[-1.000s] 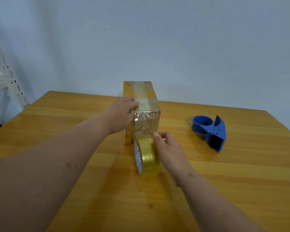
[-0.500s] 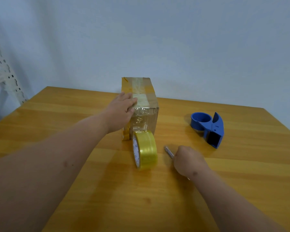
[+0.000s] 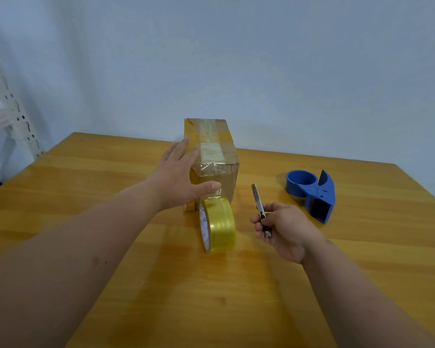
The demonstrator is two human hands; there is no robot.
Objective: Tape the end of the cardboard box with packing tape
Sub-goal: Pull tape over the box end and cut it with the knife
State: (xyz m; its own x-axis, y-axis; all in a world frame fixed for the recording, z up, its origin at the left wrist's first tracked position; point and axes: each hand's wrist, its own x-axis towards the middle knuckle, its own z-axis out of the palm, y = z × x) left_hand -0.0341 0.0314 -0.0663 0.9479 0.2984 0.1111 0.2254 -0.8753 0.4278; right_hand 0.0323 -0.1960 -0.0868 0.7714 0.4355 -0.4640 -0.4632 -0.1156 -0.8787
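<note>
A small cardboard box (image 3: 217, 156) stands on the wooden table (image 3: 111, 187), with clear tape along its top and over its near end. My left hand (image 3: 180, 175) rests flat against the box's left near corner, fingers apart, thumb across the near end. A yellow roll of packing tape (image 3: 219, 226) stands on edge just in front of the box; a strip of tape appears to run from it up to the box. My right hand (image 3: 284, 229) is to the right of the roll, shut on a slim metal utility knife (image 3: 258, 203) that points away from me.
A blue tape dispenser (image 3: 312, 192) sits on the table to the right. A white perforated metal rack (image 3: 8, 116) stands off the table's far left corner. A pale wall rises behind the table.
My right hand let go of the tape roll, took the utility knife from the table and raised it. My left hand slid from the box's top to its left near corner.
</note>
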